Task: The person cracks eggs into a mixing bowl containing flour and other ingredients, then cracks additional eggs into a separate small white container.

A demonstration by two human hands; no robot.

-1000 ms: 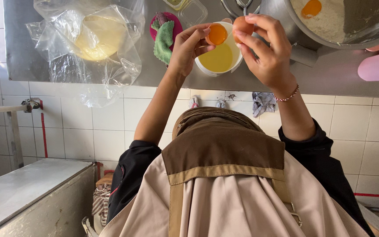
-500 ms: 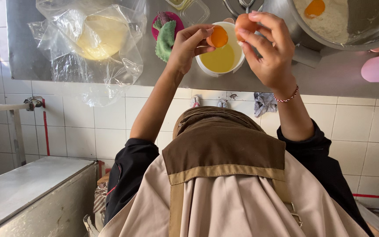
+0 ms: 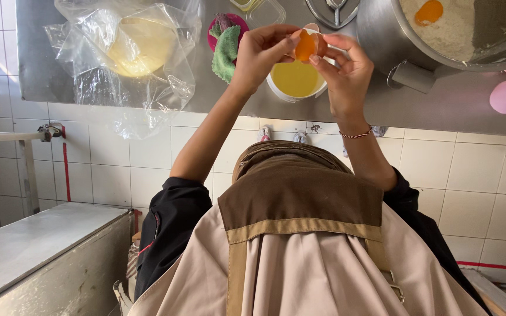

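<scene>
I see both hands meet over the white bowl (image 3: pixel 297 82) of yellow liquid. Left hand (image 3: pixel 262 52) and right hand (image 3: pixel 346 76) pinch an eggshell half (image 3: pixel 311 44) cradling the yolk (image 3: pixel 304 45). Metal pot (image 3: pixel 417 35) at 2 o'clock.

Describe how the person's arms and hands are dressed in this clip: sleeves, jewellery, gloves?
Both hands are bare, no gloves or rings visible. The left hand has nothing on its wrist; the right hand has a thin red-and-white beaded bracelet at the wrist. Black sleeves are pushed up past the elbows, worn under a beige apron with a brown bib.
</scene>
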